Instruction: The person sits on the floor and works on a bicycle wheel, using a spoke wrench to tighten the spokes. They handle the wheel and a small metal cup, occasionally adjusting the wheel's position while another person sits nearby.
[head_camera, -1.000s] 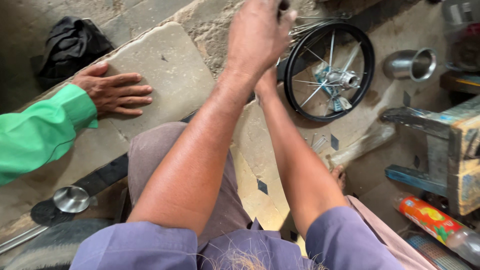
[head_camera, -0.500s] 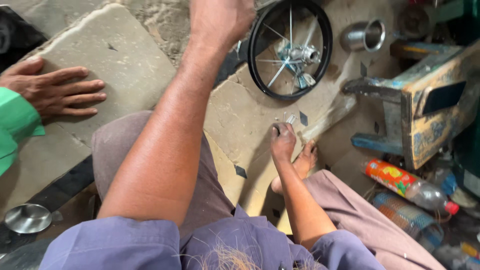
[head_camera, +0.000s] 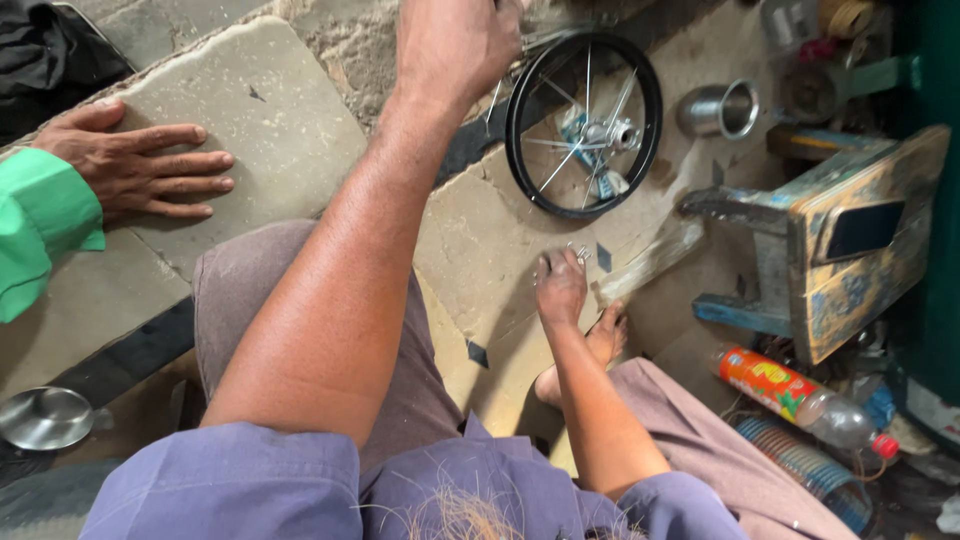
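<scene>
Your right hand (head_camera: 560, 285) has dropped from the wheel (head_camera: 585, 125) to pinch small metal bits at its 6 o'clock, while your left hand (head_camera: 455, 40) stays up top, grip hidden.

Your left hand (head_camera: 455, 45) runs off the top edge, so its fingertips and whatever they grip are out of sight. Your right hand (head_camera: 560, 285) covers small metal bits (head_camera: 580, 252) too tiny to name. The wheel (head_camera: 585, 125) has its far rim partly behind your left hand. The other person's hand (head_camera: 135, 165) shows, the sleeve (head_camera: 40, 225) cut by the left edge.
</scene>
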